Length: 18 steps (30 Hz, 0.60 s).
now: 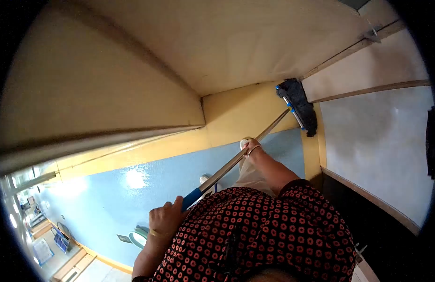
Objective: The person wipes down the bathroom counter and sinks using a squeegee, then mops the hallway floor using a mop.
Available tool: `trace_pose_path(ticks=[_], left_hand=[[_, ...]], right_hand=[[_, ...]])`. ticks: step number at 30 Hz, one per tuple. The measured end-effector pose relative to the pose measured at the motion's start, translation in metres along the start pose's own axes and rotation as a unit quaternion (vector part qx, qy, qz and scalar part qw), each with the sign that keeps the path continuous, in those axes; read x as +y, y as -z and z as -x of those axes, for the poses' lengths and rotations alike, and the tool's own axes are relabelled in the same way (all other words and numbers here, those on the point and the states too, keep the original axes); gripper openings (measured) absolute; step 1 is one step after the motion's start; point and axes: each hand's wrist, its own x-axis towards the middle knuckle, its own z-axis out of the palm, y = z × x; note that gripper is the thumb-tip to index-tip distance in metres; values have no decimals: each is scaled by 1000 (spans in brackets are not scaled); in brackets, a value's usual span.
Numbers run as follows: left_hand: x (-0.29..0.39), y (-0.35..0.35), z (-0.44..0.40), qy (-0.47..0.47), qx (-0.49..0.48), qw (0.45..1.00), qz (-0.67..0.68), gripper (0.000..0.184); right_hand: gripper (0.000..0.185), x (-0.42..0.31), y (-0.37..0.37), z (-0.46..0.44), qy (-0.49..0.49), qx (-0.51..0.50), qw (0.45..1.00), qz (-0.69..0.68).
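Note:
A flat dust mop with a dark, shaggy head (299, 105) lies on the yellow floor border by the corner of the walls. Its metal pole (227, 167) slants from the head back towards my body. My left hand (165, 218) is closed around the blue grip (192, 198) at the pole's near end, close to my waist. Further down the pole, my right hand (251, 146) is wrapped around the bare metal. The palms and parts of the fingers are hidden.
Beige walls (132, 70) rise ahead and left; a pale panel (377, 136) stands right. The floor (179, 171) is glossy blue with a yellow edge. At far left are a desk (50, 239) and a blue item (61, 240). A green-rimmed round object (138, 238) lies near my left arm.

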Motion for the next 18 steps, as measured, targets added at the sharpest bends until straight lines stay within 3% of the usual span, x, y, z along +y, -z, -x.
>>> trace_pose_path(ticks=[2,3,6,8,12,16,18], left_hand=[[7,-1,13,21,-1,1000,23,32],[18,1,18,34,10,998,44,29],[45,10,28,79,-23,996,14,25],[62,22,39,89,-26,996,6,22],[102,20,56,130,-25,991,19,26],[114,3,53,160,-85,983,21,33],[109,-3,54,156,-117,981,10,35]], right_hand=[[21,7,7,9,7,28,999,40],[23,2,22,20,14,-6,999,42],[21,21,38,-40,11,-27,996,86],[19,8,34,33,-22,25,998,46],[18,-11,50,56,-56,23,991,122],[25,-17,52,55,-45,69,988,133],[24,-15,53,54,-90,51,982,158]])
